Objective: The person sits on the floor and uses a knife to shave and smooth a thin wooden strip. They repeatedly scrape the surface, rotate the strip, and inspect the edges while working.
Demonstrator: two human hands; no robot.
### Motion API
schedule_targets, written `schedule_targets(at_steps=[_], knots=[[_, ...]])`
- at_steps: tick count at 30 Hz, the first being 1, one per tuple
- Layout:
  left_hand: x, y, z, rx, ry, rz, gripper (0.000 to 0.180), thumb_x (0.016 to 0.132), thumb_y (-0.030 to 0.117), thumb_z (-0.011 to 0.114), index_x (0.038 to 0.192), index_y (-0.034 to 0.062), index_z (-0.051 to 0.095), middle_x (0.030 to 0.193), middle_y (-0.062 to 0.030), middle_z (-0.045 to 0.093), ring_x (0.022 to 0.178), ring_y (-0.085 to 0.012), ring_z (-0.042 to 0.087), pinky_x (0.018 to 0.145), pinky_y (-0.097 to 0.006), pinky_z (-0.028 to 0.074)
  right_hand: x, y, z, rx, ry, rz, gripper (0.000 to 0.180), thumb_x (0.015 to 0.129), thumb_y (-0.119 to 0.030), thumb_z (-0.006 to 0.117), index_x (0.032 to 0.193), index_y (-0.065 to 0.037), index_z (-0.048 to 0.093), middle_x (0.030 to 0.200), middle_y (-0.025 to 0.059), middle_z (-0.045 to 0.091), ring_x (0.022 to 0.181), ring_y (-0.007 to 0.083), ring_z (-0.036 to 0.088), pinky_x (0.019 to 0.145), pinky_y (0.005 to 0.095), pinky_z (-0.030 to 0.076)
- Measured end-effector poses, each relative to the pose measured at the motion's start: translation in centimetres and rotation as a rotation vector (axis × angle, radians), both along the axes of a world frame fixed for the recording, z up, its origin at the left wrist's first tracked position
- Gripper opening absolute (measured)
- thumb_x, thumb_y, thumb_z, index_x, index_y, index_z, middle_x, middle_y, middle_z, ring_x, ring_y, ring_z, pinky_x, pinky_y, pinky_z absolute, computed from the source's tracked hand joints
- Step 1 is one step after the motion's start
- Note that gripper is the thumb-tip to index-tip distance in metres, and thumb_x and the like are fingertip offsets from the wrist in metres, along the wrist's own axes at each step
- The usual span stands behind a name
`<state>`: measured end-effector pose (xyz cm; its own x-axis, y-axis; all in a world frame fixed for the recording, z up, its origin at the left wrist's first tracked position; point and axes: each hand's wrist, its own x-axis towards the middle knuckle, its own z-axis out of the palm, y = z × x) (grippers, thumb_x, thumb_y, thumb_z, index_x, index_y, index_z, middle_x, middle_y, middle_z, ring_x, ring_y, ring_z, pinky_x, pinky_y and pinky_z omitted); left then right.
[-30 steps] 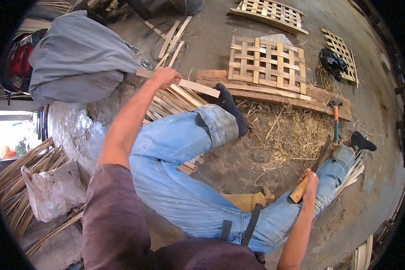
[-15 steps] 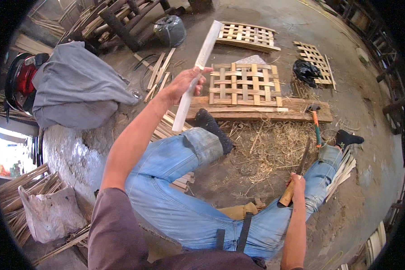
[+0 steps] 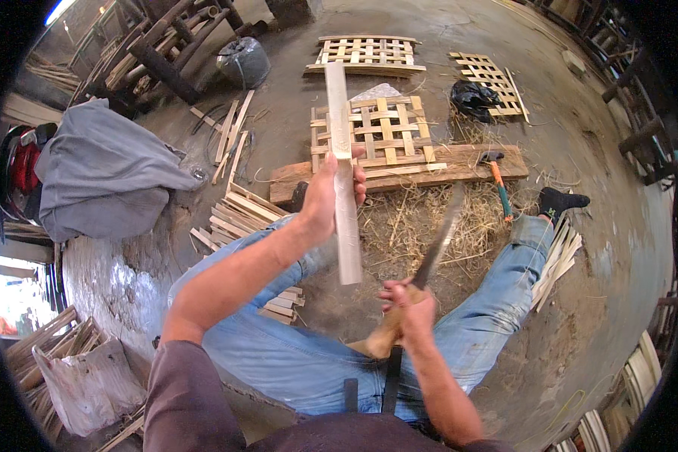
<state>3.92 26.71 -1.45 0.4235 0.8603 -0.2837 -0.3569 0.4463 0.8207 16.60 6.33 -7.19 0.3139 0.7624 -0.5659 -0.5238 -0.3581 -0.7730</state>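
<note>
My left hand (image 3: 331,188) grips a pale, flat strip, likely bamboo (image 3: 342,120), around its middle and holds it upright in front of me. In my right hand (image 3: 413,310), below and to the right, is a long knife (image 3: 435,252) with a thick wooden handle, its blade slanting up and away. The blade and the strip are apart. Beyond the strip, a woven slat panel (image 3: 388,143) leans on a wooden plank (image 3: 467,167) on the floor. A hammer (image 3: 499,184) with an orange and green handle rests against that plank.
Fibre shavings (image 3: 414,218) litter the floor between my legs. Cut slats (image 3: 237,215) lie beside my left leg. Two more woven panels (image 3: 365,51) lie farther off, one near a black plastic bag (image 3: 473,99). A grey cloth (image 3: 105,173) covers something red at left.
My left hand has brought the strip nearer and turned it more upright. My right hand has lifted the knife from beside my right leg and moved it left, toward the strip.
</note>
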Motion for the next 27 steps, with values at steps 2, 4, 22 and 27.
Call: schedule_targets(at_steps=[2,4,22,27], knots=[[1.0,-1.1,-0.7,-0.017,-0.126,0.031,0.05,0.101,0.044,0.027,0.133,0.0075,0.042,0.088,-0.0023,0.053,0.076,-0.0119,0.052,0.071,-0.028,0.048,-2.7,0.2,1.1,0.017,0.064,-0.013,0.031,0.082,-0.008,0.07,0.101,-0.007,0.046,0.079,0.0082,0.061,0.068,0.0191,0.064,0.058,0.0298,0.053],[2.1,-2.1,-0.1,-0.051,-0.147,0.031,0.05,0.101,0.044,0.029,0.135,0.0092,0.042,0.086,-0.0001,0.052,0.079,-0.0103,0.051,0.074,-0.027,0.048,-2.6,0.2,1.5,0.02,0.073,-0.023,0.031,0.08,-0.007,0.071,0.099,-0.006,0.047,0.079,0.008,0.061,0.067,0.0187,0.063,0.059,0.03,0.053],[4.6,2.4,1.9,0.353,-0.311,0.358,0.059,0.091,0.063,0.038,0.101,0.0071,0.055,0.069,0.0031,0.033,0.061,-0.0092,0.032,0.061,-0.028,0.035,11.6,2.0,-5.7,-0.11,-0.735,0.156,0.03,0.08,-0.022,0.073,0.093,-0.003,0.055,0.078,0.009,0.065,0.064,0.0132,0.062,0.058,0.0272,0.049],[9.9,0.9,-5.7,0.539,-0.145,0.407,0.062,0.09,0.066,0.039,0.085,0.0057,0.053,0.068,0.0025,0.035,0.063,-0.0096,0.036,0.062,-0.028,0.035,12.8,-0.2,-8.1,-0.283,-0.628,0.165,0.044,0.072,-0.026,0.073,0.103,0.0,0.055,0.08,0.0155,0.066,0.076,0.0287,0.065,0.072,0.0361,0.05]])
